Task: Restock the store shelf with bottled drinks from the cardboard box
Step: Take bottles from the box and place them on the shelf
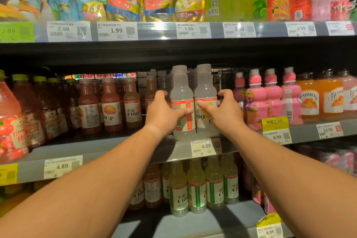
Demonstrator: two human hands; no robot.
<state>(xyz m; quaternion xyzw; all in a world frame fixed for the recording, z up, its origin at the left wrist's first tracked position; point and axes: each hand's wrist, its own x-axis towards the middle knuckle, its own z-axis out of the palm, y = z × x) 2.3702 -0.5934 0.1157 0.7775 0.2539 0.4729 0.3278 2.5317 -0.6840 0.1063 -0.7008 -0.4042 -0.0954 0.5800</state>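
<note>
A: Your left hand (pixel 164 114) curls around the left pale bottle (pixel 182 102), thumb across the label front and fingers behind it. Hold both bottles upright and slide them back together, so that neither tips over the middle shelf lip (pixel 116 156).

B: And the other side?

A: Your right hand (pixel 222 112) grips the right pale bottle (pixel 205 100) the same way, thumb on the label, fingers hooked around the far side. The two bottles touch each other, standing at the shelf's front edge just above the 4.89 price tag (pixel 203 148).

B: How much room do I have?

A: At nine o'clock of your left hand there's a dark gap, then the amber bottles (pixel 132 102). I'd judge that gap is your spare room. At three o'clock the pink bottles (pixel 257 98) stand just beside your right knuckles, so keep that wrist tight. At twelve o'clock the caps sit near the underside of the upper shelf (pixel 173 48); push back, don't lift.

B: Where's the cardboard box?

A: It's not in view. More pale caps show behind your pair, so the row may fill quickly.
</note>
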